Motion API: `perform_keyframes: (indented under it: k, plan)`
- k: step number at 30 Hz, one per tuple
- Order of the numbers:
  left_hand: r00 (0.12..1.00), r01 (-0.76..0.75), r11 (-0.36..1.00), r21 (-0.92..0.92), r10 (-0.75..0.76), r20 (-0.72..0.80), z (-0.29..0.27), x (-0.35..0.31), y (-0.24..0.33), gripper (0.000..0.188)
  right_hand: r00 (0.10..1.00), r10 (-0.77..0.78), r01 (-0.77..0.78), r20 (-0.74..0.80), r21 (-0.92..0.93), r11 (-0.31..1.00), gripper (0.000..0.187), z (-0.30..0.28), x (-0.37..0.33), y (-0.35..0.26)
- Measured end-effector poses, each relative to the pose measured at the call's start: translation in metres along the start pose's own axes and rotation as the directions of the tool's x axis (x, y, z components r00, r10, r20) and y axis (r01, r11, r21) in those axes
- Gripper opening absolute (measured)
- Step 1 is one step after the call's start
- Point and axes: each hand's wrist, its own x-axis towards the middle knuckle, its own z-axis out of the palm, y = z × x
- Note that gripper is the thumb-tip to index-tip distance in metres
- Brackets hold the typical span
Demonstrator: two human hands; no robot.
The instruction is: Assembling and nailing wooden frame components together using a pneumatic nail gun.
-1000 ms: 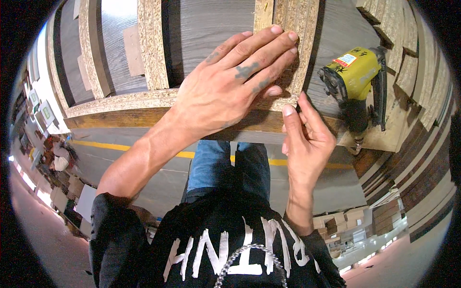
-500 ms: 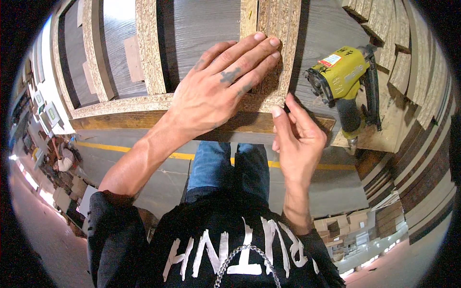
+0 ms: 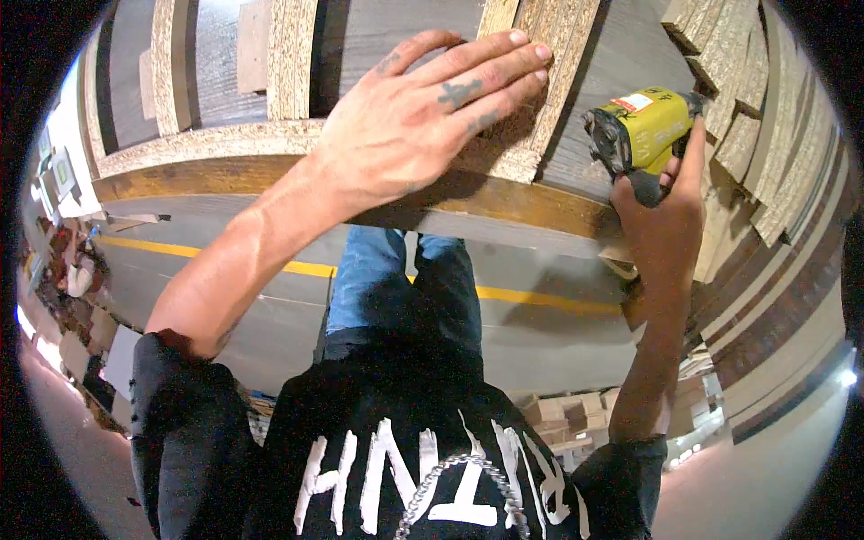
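Note:
My left hand (image 3: 423,121) lies flat, fingers stretched out, over a bundle of particleboard strips (image 3: 565,58) standing side by side. Beneath its wrist runs a curved-looking front rail of particleboard (image 3: 216,140) beside the brown wood-grain edge (image 3: 540,202). At the right, my right hand (image 3: 668,205) is wrapped round the black handle of a yellow nail gun (image 3: 657,135), which is on or just above the grey wood-grain panel (image 3: 607,94). Its handle is mostly hidden by the hand, and its magazine is hard to make out.
More particleboard crosspieces (image 3: 290,63) stand on the panel at the left. Stacked particleboard offcuts (image 3: 738,135) lie to the right of the nail gun. A yellow line (image 3: 540,300) crosses the floor below the bench. Another person (image 3: 81,270) is far off at the left.
My right hand has left the corner of the strips, moved right and closed on the nail gun's handle. My left hand stays on the strips, while the whole view has shifted.

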Motion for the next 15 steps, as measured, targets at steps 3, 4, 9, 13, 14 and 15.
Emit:
perform_keyframes:
  k: [3,4,9,13,14,15]
  plan:
    - [1.000,-0.004,1.000,-0.025,0.004,0.000,0.002,-0.001,0.000,0.057,0.994,-0.037,0.031,0.102,0.060,0.998,0.080,-0.036,-0.014,0.009]
    - [1.000,-0.013,0.999,-0.033,0.014,0.002,0.003,-0.001,0.000,0.058,0.982,-0.042,0.038,0.184,0.023,0.999,0.074,-0.048,-0.022,0.013]
    - [0.995,-0.016,0.998,-0.055,0.010,-0.097,0.011,-0.005,-0.002,0.050,0.799,0.291,-0.595,0.526,0.761,0.260,0.065,-0.064,-0.072,0.027]
    - [0.984,-0.013,0.989,-0.147,-0.013,-0.178,0.013,-0.009,-0.003,0.052,0.902,-0.055,-0.062,0.428,0.255,0.965,0.046,-0.049,-0.034,-0.048]
    - [0.980,-0.006,0.986,-0.168,-0.027,-0.196,0.013,-0.010,-0.003,0.054,0.899,-0.068,-0.053,0.432,0.261,0.964,0.046,-0.047,-0.032,-0.049]
    - [0.980,-0.009,0.983,-0.185,-0.028,-0.198,0.013,-0.009,-0.003,0.057,0.912,-0.074,-0.010,0.404,0.202,0.979,0.047,-0.047,-0.034,-0.050]
